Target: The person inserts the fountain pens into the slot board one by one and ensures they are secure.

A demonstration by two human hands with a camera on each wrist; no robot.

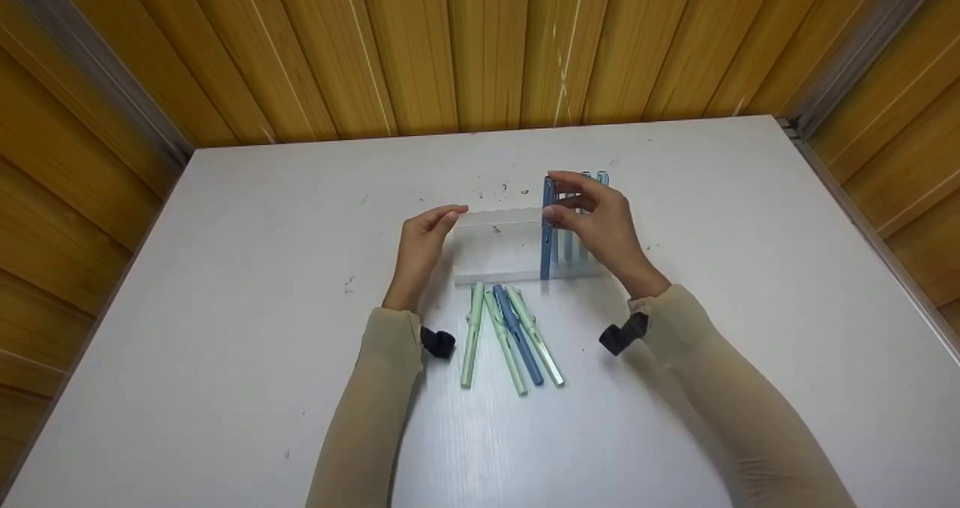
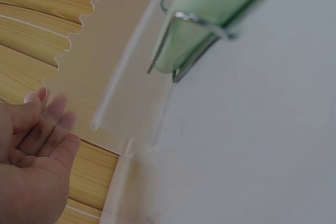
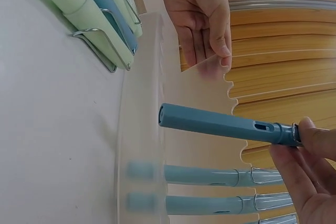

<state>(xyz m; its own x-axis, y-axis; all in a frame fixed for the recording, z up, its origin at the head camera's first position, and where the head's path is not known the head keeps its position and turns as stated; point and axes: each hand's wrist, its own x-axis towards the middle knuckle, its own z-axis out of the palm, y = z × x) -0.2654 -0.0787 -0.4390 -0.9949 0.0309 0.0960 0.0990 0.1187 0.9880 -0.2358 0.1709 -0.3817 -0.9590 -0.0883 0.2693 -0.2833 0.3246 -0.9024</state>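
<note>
My right hand point(image 1: 606, 226) pinches a dark blue pen point(image 3: 210, 123) near its clip end and holds it upright at a clear pen stand point(image 1: 491, 249). In the right wrist view, the pen's lower end overlaps the inner edge of the stand's frosted ledge point(image 3: 142, 145). Light blue pens point(image 3: 202, 175) stand beside it with their ends in that ledge, clips up. With thumb and fingers, my left hand point(image 1: 425, 245) grips the upper left corner of the stand's wavy-topped back panel point(image 2: 89, 87); its fingers show through the panel.
In front of the stand lie three light green pens point(image 1: 472, 335) and another blue pen point(image 1: 517, 335), clip ends toward it. The white table point(image 1: 262, 305) meets yellow wood-look walls point(image 1: 487, 50) at the back and sides. Black wrist cameras point(image 1: 439, 342) sit at both cuffs.
</note>
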